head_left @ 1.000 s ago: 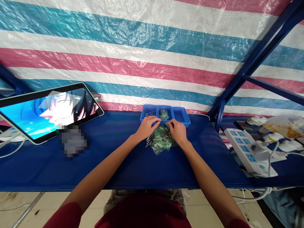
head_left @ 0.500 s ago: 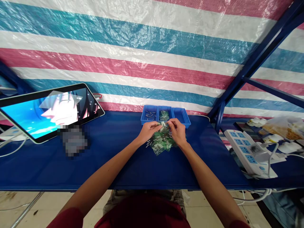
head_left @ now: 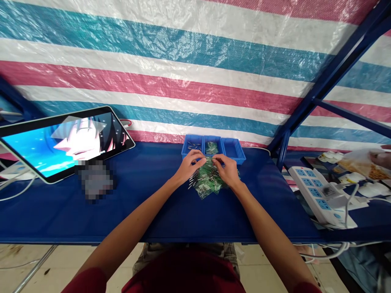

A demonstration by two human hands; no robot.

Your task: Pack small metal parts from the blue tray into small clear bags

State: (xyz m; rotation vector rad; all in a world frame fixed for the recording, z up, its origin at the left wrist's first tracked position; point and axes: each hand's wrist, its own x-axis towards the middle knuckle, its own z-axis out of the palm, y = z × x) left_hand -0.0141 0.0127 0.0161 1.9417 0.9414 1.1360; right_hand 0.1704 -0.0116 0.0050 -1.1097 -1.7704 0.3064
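A heap of small green packets with metal pins [head_left: 207, 183] lies on the blue table [head_left: 159, 203]. My left hand [head_left: 190, 165] and my right hand [head_left: 225, 170] are both over the far side of the heap, fingers curled and pinching at a green packet between them. Just behind stand three joined blue trays [head_left: 232, 151]: the left one holds loose metal pins, the middle one green packets, and the right one looks bare.
A tablet [head_left: 61, 140] showing a cartoon leans at the left, with a blurred object [head_left: 95, 179] beside it. A white power strip [head_left: 319, 191] with cables and white small parts lies at the right. A blue steel frame [head_left: 308, 97] rises at the back right. Another person's fingers [head_left: 385, 156] show at the far right edge.
My hands lifted slightly with a packet half a second ago and have now come back down onto the heap. Someone's fingers have appeared at the right edge.
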